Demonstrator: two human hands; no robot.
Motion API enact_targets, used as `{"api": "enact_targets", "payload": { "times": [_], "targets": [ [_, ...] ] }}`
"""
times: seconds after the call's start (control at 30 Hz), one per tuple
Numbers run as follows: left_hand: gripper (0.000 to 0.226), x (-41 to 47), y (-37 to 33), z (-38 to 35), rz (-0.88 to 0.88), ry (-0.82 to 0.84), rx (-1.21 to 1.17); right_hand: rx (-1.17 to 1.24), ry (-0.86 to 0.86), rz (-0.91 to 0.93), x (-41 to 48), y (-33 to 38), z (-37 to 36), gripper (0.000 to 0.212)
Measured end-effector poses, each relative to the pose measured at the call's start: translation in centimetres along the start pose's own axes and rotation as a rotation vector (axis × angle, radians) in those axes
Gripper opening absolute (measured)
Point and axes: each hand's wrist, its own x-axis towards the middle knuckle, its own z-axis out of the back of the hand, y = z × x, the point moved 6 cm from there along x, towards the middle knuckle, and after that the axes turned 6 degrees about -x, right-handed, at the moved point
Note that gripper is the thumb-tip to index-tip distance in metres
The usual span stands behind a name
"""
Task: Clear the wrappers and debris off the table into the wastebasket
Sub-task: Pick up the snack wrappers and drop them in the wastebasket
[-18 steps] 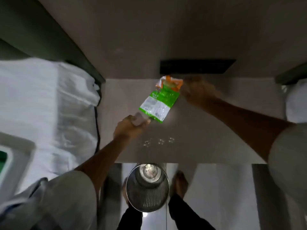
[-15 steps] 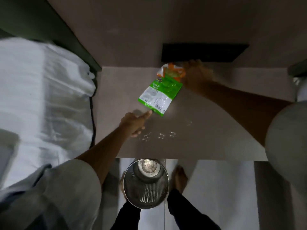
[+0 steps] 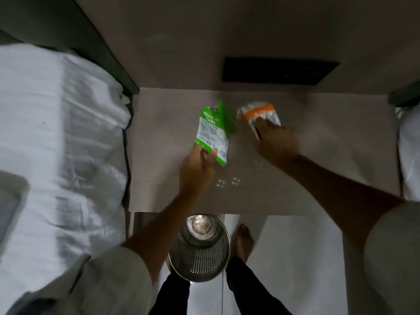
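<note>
A green and white wrapper [image 3: 213,130] is pinched at its near edge by my left hand [image 3: 196,169] over the middle of the brown table [image 3: 329,169]. To its right lies an orange and white wrapper [image 3: 256,111], with the fingers of my right hand [image 3: 273,139] resting on its near side; I cannot tell whether they grip it. Small pale crumbs [image 3: 228,181] lie on the table near its front edge. A perforated metal wastebasket [image 3: 200,248] stands on the floor just below the table's front edge, between my legs.
A bed with white sheets [image 3: 59,144] runs along the table's left side. More white bedding [image 3: 409,151] sits at the right edge. A dark rectangular panel [image 3: 279,70] is set in the wall behind the table. My bare foot [image 3: 244,242] stands beside the wastebasket.
My left hand has taken hold of the green wrapper and turned it more upright. The orange wrapper now lies apart from it, and my right hand has shifted onto it.
</note>
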Motion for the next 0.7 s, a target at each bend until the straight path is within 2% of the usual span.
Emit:
{"api": "enact_targets", "payload": {
  "times": [0.07, 0.13, 0.2, 0.27, 0.4, 0.53, 0.7],
  "targets": [
    [0.027, -3.4, -0.2, 0.9, -0.113, 0.032, 0.164, 0.001, 0.016, 0.017, -3.9, 0.9, -0.2, 0.033],
    [0.023, -6.8, 0.4, 1.6, -0.153, 0.078, 0.244, 0.025, -0.028, 0.016, -7.8, 2.3, 0.1, 0.029],
    [0.012, -10.4, 1.6, 2.5, -0.130, 0.136, 0.252, 0.093, -0.071, 0.016, -11.3, 4.1, 0.2, 0.030],
    [0.013, -13.7, 3.6, 3.3, -0.051, 0.201, 0.272, 0.184, -0.061, 0.010, -14.3, 5.8, -0.6, 0.024],
    [0.037, -18.0, 7.2, 4.7, 0.029, 0.232, 0.323, 0.353, 0.113, -0.065, -19.0, 9.1, -4.1, 0.021],
    [0.027, -20.5, 10.7, 5.1, 0.139, 0.309, 0.372, 0.383, 0.272, -0.082, -23.3, 12.0, -7.9, 0.026],
    [0.035, -19.0, 12.3, 4.3, 0.302, 0.345, 0.368, 0.416, 0.487, -0.168, -23.9, 12.7, -11.1, 0.046]
  ]
}}
